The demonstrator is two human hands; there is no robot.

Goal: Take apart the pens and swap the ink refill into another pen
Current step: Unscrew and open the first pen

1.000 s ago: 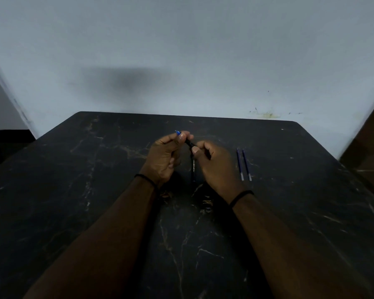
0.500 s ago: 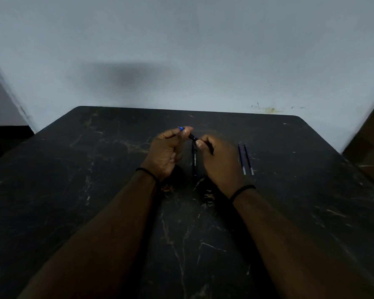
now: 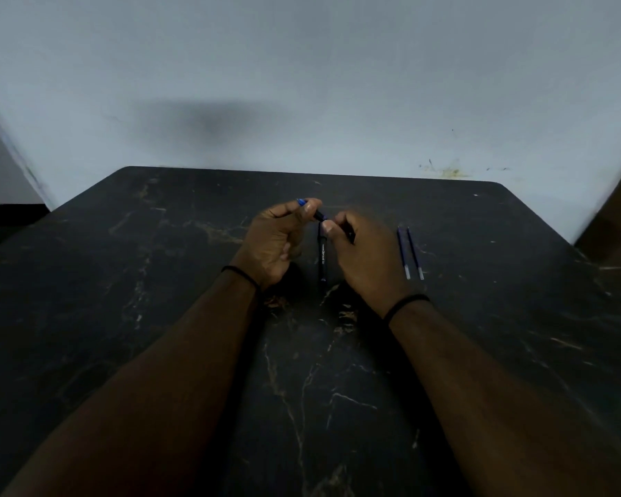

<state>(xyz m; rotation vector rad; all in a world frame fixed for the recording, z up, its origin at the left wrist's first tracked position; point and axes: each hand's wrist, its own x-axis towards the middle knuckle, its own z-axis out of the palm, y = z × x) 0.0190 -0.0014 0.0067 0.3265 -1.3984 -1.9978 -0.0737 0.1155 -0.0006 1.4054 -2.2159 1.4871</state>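
Vs. the frame half a sec ago little differs: both hands sit at the same spot mid-table, maybe a touch closer together, the pen between them at much the same slant, and the refills have not shifted. The left hand [image 3: 273,242] is curled, thumb and forefinger pinched on the blue-tipped end of the pen [image 3: 318,215]; that blue tip pokes out past the fingertips toward the far-left side. The right hand [image 3: 364,252] is also closed, thumb and forefinger gripping the pen's other end, w/ a dark bit of it showing past the knuckles toward the right edge. So the pen spans the gap between the two grips, slanting from upper left down to the right, held above the table [image 3: 158,317], only a short dark stretch visible between the fingertips. Whether it is coming apart at that point can't be told; too dark and small. A 2nd pen [image 3: 322,258], black w/ pale lettering on its barrel, lies on the table directly under that gap, between the two hands, running lengthwise toward the near edge. Two refills [image 3: 409,252], thin blue w/ pale tips at the near end, lie side by side just right of the right hand, toward the right edge, apart from it. Each wrist wears a black band [image 3: 241,274].
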